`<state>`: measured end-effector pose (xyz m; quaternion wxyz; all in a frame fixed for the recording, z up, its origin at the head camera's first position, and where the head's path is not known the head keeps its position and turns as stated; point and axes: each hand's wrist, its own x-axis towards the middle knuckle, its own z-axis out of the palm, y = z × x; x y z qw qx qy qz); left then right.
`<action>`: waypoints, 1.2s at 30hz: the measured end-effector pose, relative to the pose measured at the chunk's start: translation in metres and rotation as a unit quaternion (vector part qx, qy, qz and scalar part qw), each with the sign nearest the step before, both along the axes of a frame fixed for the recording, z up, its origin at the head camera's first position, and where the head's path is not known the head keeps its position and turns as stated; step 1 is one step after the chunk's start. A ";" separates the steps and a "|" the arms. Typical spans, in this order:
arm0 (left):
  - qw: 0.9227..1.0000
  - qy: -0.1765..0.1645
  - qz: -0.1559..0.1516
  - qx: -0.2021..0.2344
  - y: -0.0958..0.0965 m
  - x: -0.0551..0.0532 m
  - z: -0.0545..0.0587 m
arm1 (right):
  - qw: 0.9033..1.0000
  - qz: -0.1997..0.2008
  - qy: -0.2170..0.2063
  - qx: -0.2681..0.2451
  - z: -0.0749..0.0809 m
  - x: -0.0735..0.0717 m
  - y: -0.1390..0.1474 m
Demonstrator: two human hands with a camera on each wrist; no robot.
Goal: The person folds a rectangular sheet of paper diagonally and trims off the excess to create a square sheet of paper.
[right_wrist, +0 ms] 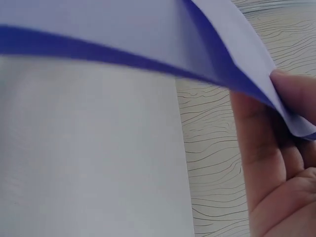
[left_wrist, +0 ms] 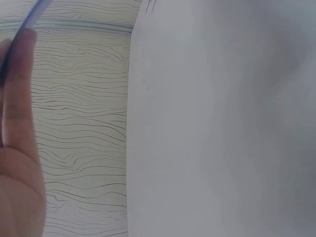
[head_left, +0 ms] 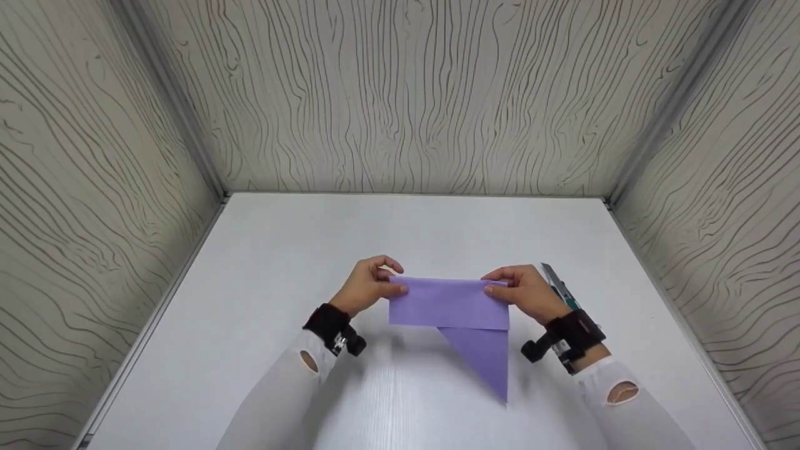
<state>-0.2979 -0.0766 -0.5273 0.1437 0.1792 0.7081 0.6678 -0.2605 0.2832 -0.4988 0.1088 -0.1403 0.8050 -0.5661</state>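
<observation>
A folded sheet of purple paper (head_left: 449, 306) is held up above the white table, its upper part a wide rectangle and a triangular flap hanging below at the right. My left hand (head_left: 369, 284) pinches the upper left corner, thumb in front. At the upper right corner my right hand (head_left: 526, 292) pinches the paper the same way. In the right wrist view, the purple paper (right_wrist: 123, 29) shows its folded layers, gripped between thumb and fingers of the right hand (right_wrist: 276, 163). Only part of the left hand (left_wrist: 19, 138) and a paper edge show in the left wrist view.
A utility knife (head_left: 558, 284) lies on the white table (head_left: 300, 237) just beyond the right wrist, partly hidden by that hand. Wood-patterned panels (head_left: 400, 94) stand at the back and both sides. Each wrist wears a black strap with a small camera.
</observation>
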 end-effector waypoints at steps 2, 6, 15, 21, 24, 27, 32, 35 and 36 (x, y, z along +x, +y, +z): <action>1.000 0.003 -0.006 -0.010 0.000 0.000 0.002 | 1.000 0.000 0.002 0.001 0.002 0.000 0.001; 0.999 0.015 -0.021 -0.042 0.001 0.001 0.008 | 1.000 0.000 0.004 -0.004 0.005 -0.001 0.002; 0.963 0.113 -0.106 -0.219 0.021 0.006 0.029 | 1.000 0.007 0.020 0.019 0.008 0.000 -0.004; 0.906 0.193 -0.106 -0.362 0.046 0.016 0.045 | 0.999 0.014 0.025 0.025 0.007 -0.001 -0.011; 0.896 0.203 -0.098 -0.382 0.054 0.019 0.048 | 0.999 0.014 0.028 0.024 0.007 -0.001 -0.014; 0.898 0.205 -0.092 -0.378 0.058 0.018 0.046 | 0.999 0.014 0.032 0.027 0.005 -0.001 -0.015; 0.911 0.210 -0.092 -0.344 0.058 0.014 0.040 | 0.999 0.014 0.035 0.031 0.002 -0.002 -0.016; 0.919 0.213 -0.090 -0.319 0.057 0.013 0.037 | 0.999 0.018 0.039 0.032 0.000 -0.003 -0.016; 0.921 0.214 -0.088 -0.314 0.057 0.013 0.037 | 0.998 0.019 0.041 0.033 0.000 -0.003 -0.016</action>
